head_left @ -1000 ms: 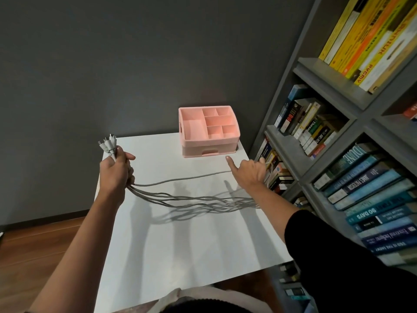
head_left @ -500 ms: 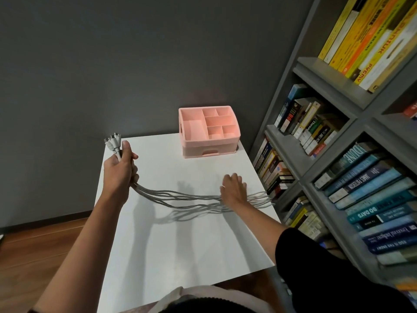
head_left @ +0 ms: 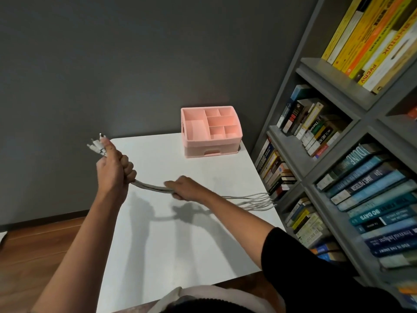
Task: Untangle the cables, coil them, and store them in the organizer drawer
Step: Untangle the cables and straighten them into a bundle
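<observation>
Several grey-white cables (head_left: 252, 201) run as one bundle across the white table (head_left: 180, 240). My left hand (head_left: 114, 171) is shut on the bundle near its plug ends (head_left: 97, 146), which stick up above my thumb at the table's left edge. My right hand (head_left: 187, 187) is closed around the same bundle a little to the right of the left hand. Past my right hand the loose strands fan out to the table's right edge. The pink organizer (head_left: 211, 132) stands at the back right of the table, compartments on top, its drawer (head_left: 211, 152) closed.
A grey bookshelf (head_left: 338, 136) packed with books stands close along the table's right side. A dark grey wall is behind the table. Wooden floor shows at the left. A pale bag or cloth lies at the near table edge.
My right hand has slid left along the cables toward my left hand and gathered the spread strands into one tight bundle. My left hand has risen slightly, still holding the plug ends.
</observation>
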`<state>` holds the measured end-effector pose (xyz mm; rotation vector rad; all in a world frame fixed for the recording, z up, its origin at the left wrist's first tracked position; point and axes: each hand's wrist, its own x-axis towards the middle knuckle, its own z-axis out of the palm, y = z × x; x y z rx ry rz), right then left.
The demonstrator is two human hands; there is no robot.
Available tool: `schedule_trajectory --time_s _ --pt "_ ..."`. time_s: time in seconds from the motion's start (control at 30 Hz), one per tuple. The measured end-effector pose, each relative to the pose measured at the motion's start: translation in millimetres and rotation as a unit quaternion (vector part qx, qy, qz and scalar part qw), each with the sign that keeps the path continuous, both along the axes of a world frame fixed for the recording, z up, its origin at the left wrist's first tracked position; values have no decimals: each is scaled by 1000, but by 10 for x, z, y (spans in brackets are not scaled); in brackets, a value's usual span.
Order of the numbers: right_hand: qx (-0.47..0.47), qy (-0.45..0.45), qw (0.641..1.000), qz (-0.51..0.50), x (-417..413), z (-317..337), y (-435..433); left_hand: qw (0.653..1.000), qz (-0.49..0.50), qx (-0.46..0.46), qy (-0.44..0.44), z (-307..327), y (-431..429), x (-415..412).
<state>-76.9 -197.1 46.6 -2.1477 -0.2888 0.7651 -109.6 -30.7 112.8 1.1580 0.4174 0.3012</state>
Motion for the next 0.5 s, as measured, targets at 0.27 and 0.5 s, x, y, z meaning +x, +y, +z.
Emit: schedule_trajectory --time_s 0.27,0.5 --pt "-219 -68 952 -204 219 -458 -1470 997 53 -53 7 -28 -14 8" --pt "-240 -202 892 -324 417 -274 -2231 996 41 -73 32 -174 -151 29"
